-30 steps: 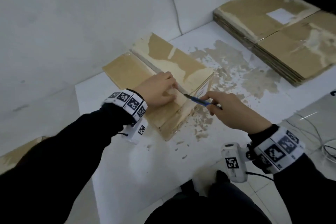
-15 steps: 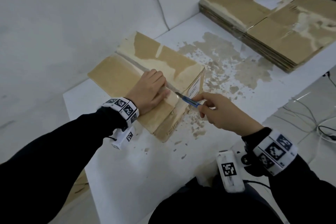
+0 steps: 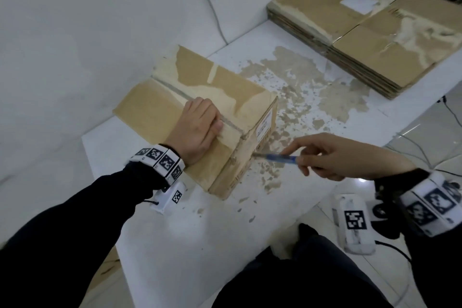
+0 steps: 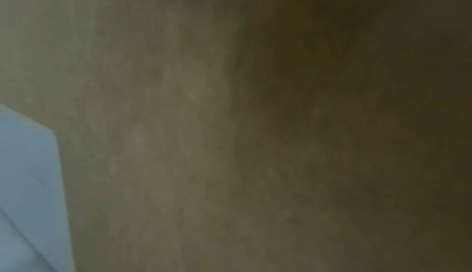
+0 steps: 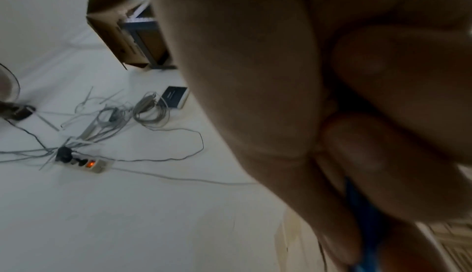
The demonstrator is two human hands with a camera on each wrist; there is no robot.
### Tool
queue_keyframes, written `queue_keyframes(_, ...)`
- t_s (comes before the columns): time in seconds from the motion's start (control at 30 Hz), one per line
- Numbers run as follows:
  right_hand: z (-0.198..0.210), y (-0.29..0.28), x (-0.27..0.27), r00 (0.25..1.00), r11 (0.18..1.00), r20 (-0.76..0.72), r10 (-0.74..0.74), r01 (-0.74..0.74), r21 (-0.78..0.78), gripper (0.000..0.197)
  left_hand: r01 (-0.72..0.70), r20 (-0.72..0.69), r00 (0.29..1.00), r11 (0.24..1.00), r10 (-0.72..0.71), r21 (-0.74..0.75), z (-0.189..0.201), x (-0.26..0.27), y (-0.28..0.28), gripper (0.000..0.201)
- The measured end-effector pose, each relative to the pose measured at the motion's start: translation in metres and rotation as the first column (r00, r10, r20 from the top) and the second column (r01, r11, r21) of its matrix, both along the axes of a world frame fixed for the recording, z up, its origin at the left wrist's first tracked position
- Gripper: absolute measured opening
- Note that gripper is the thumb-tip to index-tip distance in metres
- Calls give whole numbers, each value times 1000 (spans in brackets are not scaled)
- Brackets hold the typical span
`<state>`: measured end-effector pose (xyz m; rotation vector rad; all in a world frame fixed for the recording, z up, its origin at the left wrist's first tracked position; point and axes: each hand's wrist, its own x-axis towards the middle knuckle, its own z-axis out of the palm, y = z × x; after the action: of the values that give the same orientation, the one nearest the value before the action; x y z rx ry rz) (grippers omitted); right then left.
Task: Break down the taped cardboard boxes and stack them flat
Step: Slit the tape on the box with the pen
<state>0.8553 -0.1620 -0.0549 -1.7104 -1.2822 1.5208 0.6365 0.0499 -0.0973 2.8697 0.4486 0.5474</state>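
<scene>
A taped brown cardboard box (image 3: 225, 92) stands on the white table (image 3: 175, 232). My left hand (image 3: 197, 127) presses flat on its top, fingers along the centre seam. My right hand (image 3: 332, 155) grips a blue utility knife (image 3: 277, 157) whose blade tip touches the box's near side face, below the seam's end. In the right wrist view my fingers (image 5: 383, 155) curl round the blue knife handle (image 5: 367, 222). The left wrist view is a dark blur of cardboard (image 4: 178, 135).
A pile of flattened cardboard boxes (image 3: 370, 32) lies at the table's far right. Torn tape and paper scraps (image 3: 300, 97) litter the tabletop beside the box. On the floor lie a power strip (image 5: 86, 163), loose cables (image 5: 143, 110) and another cardboard box (image 5: 120, 32).
The knife has travelled from the top seam over the near edge and down onto the box's side face. My left hand has stayed pressing on the top.
</scene>
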Motion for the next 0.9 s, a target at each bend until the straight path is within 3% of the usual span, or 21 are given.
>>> queue_keyframes(0.1,2,-1,7,963,958,164,-214,174,227,24,27,-87,996,996,-20,84,-2,7,4,32)
queue_keyframes(0.2,-5,13,0,920,936,335,-202,81,342,24,3,-207,975,934,76,357,-4,8,0,19)
queue_keyframes(0.23,-9,17,-3,908,942,387,-159,22,335,23,-13,-218,970,926,103,378,-2,7,-6,14)
queue_keyframes(0.27,-13,19,-6,892,946,436,-119,-31,323,22,-61,-243,960,951,140,305,2,5,-15,13)
queue_keyframes(0.33,-20,20,-9,869,942,487,-94,-80,326,22,-299,-318,907,954,276,-24,14,7,-35,26)
queue_keyframes(0.37,-24,19,-8,870,936,483,-97,-85,341,22,-439,-351,870,869,347,-230,20,10,-39,31)
queue_keyframes(0.4,-27,19,-8,878,930,469,-95,-90,356,23,-543,-379,836,698,397,-467,25,14,-39,30)
queue_keyframes(0.47,-32,18,-7,892,920,445,-77,-108,376,24,-537,-420,781,155,462,-829,34,20,-30,24)
queue_keyframes(0.5,-33,19,-5,897,917,437,-68,-116,382,25,-446,-421,756,-76,501,-892,36,22,-27,20)
queue_keyframes(0.53,-33,20,-3,900,915,431,-60,-124,385,25,-377,-423,722,-201,547,-904,36,25,-26,17)
queue_keyframes(0.57,-33,22,-1,903,912,427,-49,-134,387,25,-364,-436,675,-246,595,-898,34,30,-28,17)
queue_keyframes(0.7,-25,26,1,867,882,498,18,-248,400,26,-464,-418,478,-182,773,-867,31,57,-43,26)
queue_keyframes(0.9,-20,29,9,781,815,624,5,-365,450,35,-469,-279,428,-53,860,-882,21,63,-53,31)
